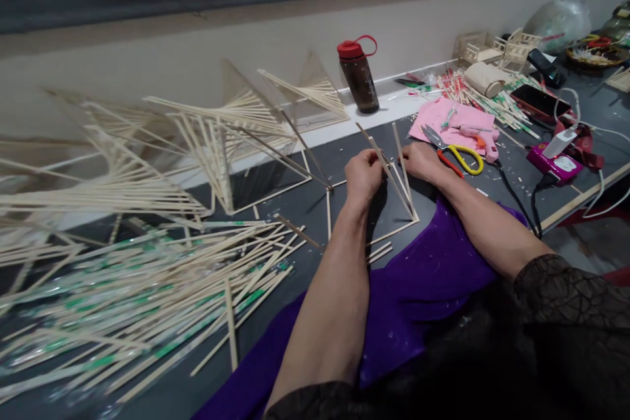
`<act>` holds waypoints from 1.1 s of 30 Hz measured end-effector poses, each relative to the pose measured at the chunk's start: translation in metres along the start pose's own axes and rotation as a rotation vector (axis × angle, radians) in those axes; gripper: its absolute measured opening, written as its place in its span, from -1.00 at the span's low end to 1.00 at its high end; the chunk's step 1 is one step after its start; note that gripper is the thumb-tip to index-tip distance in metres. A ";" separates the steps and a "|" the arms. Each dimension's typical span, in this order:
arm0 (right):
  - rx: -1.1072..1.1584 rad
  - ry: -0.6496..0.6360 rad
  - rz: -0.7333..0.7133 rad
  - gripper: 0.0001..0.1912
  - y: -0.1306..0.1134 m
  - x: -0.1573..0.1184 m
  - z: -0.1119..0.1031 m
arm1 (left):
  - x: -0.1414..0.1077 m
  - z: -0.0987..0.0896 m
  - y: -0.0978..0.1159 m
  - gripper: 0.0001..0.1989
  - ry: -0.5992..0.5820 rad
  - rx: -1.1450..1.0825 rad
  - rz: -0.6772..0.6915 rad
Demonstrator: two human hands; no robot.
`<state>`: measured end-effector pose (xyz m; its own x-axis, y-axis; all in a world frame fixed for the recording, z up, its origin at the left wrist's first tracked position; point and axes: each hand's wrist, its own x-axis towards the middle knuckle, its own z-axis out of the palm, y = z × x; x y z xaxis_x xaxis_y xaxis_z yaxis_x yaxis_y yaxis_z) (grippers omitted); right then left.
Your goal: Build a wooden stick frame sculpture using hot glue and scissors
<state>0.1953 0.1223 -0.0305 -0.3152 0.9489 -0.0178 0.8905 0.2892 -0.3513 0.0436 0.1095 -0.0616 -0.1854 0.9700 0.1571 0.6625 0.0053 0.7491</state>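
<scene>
A small frame of thin wooden sticks [395,231] rests on the dark table before me, with several sticks rising at a slant from its near right corner. At these slanted sticks my left hand [363,177] is closed, its fingertips pinching a wooden stick [378,152]. Just across from it, my right hand [420,161] has its fingers drawn together behind another slanted stick [399,154]; what lies in them is hidden. Scissors [455,152] with red and yellow handles lie beside my right wrist. A pink glue gun [486,141] rests behind them on a pink cloth [433,117].
Loose sticks [197,282], many in clear wrappers, cover the left. Twisted stick structures [221,125] stand along the wall. A red-capped bottle [359,79] stands at the back. Right are a phone [540,104], a purple power adapter [556,164] and cables. Purple cloth [418,275] covers my lap.
</scene>
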 end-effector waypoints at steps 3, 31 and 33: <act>-0.013 0.003 -0.024 -0.67 0.000 0.000 0.002 | -0.004 -0.004 0.006 -0.69 -0.023 0.106 0.052; -0.050 0.006 -0.043 -0.62 -0.001 0.010 0.015 | -0.013 -0.004 0.016 -0.70 -0.057 0.338 -0.040; -0.050 0.000 -0.038 -0.62 -0.002 0.011 0.014 | -0.013 -0.005 0.017 -0.70 -0.071 0.359 -0.037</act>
<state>0.1856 0.1301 -0.0432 -0.3492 0.9370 -0.0055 0.8932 0.3311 -0.3042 0.0540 0.0956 -0.0480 -0.1716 0.9820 0.0793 0.8712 0.1137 0.4776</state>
